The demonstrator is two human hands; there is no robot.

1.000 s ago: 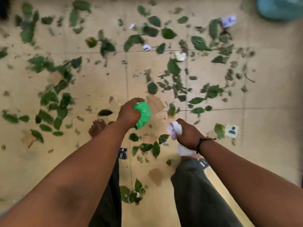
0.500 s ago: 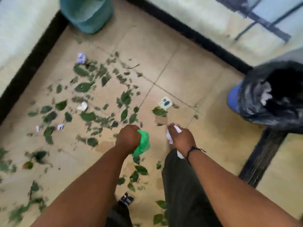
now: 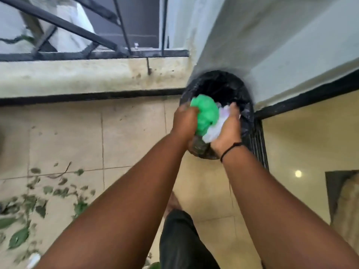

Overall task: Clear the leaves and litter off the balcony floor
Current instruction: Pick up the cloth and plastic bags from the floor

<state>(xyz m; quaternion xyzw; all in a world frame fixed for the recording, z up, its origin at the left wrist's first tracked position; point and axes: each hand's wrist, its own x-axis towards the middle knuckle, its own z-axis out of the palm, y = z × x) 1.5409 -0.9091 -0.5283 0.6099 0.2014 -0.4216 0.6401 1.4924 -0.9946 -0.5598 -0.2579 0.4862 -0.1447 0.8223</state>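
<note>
A bin lined with a black bag point(image 3: 219, 84) stands in the corner by the white wall. Both my hands are over its mouth. My left hand point(image 3: 184, 121) grips a crumpled green plastic wad point(image 3: 206, 111). My right hand point(image 3: 227, 129), palm turned inward, holds crumpled white paper litter point(image 3: 217, 125) against the green wad. Green leaves point(image 3: 29, 202) lie scattered on the beige tiles at the lower left.
A low parapet point(image 3: 77, 74) with a black railing point(image 3: 93, 53) runs along the far side of the floor. A black floor grate point(image 3: 258, 140) sits right of the bin. My dark trouser leg point(image 3: 180, 239) is at the bottom.
I have turned right from the leaf-strewn floor to the bin. Both hands carried the green wad and white paper up and now hold them together over the bin's mouth.
</note>
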